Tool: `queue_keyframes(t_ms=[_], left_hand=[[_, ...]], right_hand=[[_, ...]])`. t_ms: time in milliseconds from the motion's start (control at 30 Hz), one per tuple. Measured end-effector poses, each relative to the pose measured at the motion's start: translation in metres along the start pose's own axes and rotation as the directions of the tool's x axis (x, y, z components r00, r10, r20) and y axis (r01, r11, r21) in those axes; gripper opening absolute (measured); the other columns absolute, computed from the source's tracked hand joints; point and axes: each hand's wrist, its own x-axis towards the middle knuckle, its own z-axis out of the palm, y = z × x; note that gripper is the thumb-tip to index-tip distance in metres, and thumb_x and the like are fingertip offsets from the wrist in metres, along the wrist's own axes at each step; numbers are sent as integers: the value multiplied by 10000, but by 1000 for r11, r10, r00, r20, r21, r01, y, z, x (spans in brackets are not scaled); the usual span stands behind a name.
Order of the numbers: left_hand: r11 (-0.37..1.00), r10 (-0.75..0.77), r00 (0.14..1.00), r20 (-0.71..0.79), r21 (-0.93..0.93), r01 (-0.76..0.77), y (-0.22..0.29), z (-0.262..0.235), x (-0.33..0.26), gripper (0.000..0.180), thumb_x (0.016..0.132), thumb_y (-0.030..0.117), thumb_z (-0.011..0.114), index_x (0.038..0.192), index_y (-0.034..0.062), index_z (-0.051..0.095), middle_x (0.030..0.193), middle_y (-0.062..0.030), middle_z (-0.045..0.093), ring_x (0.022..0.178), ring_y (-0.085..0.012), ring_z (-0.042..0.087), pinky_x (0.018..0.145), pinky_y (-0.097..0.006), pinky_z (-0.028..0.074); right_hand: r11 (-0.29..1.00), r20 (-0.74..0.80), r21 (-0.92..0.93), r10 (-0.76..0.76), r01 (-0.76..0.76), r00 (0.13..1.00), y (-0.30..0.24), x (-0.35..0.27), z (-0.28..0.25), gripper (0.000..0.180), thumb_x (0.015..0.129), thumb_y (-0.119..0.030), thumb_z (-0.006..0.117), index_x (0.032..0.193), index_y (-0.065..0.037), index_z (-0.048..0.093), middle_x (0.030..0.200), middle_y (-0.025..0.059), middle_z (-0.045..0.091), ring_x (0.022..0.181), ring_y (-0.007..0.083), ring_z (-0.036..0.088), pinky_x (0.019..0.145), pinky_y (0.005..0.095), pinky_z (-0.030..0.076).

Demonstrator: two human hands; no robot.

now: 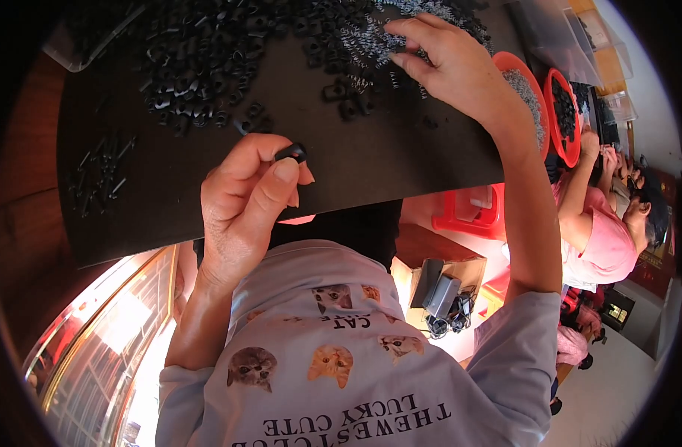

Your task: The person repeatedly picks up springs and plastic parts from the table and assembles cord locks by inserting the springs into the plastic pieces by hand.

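My left hand pinches a small black plastic part between thumb and forefinger, just above the near edge of the black work mat. My right hand reaches to the far side of the mat, its fingers spread and resting on a heap of small metal springs. Whether it grips a spring is hidden. A large pile of black plastic parts lies left of the springs. A few loose black parts sit between my two hands.
Two orange bowls stand at the mat's right edge, one with springs, one with black parts. Thin black pieces lie at the left. Clear plastic bins stand beyond. A person in a pink shirt works at the right.
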Motion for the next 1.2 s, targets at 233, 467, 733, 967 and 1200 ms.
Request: queue_keyframes(t_ms=[233,467,733,967,1200], left_hand=[[1000,13,1000,0,9,-13,1,0,0,174,960,168,574,1002,-1,592,811,-21,640,640,-33,488,581,-178,413],[1000,5,1000,-1,15,-5,0,1,-1,181,959,173,579,999,-2,591,809,-25,642,637,-34,489,577,-178,412],[1000,-3,1000,-21,0,2,2,2,0,143,961,138,562,986,0,589,823,-31,645,648,-37,495,594,-182,424],[997,-75,996,-52,-29,73,6,-1,-1,158,948,141,509,937,11,599,814,-38,643,661,-51,520,625,-213,451],[995,-69,997,-45,-75,65,5,-1,0,186,957,176,514,945,13,603,828,-41,643,671,-60,528,635,-220,453]], right_hand=[[986,-17,-164,-5,2,1000,-2,6,-4,174,836,-104,585,1005,-67,603,939,89,590,811,284,616,702,364,492],[997,-74,-76,22,-28,997,-1,7,0,177,857,-105,579,1025,-58,610,941,88,588,820,296,611,714,374,490],[996,-102,-85,-37,28,994,1,7,2,166,858,-78,598,1021,-50,612,947,90,607,809,294,618,708,369,492],[999,90,30,-48,46,995,-8,-1,-9,141,814,-63,557,948,-64,603,967,88,612,873,322,624,722,436,514],[979,142,-183,-62,88,988,-22,-3,-1,158,797,-64,585,952,-40,574,971,92,599,828,328,629,672,432,522]])
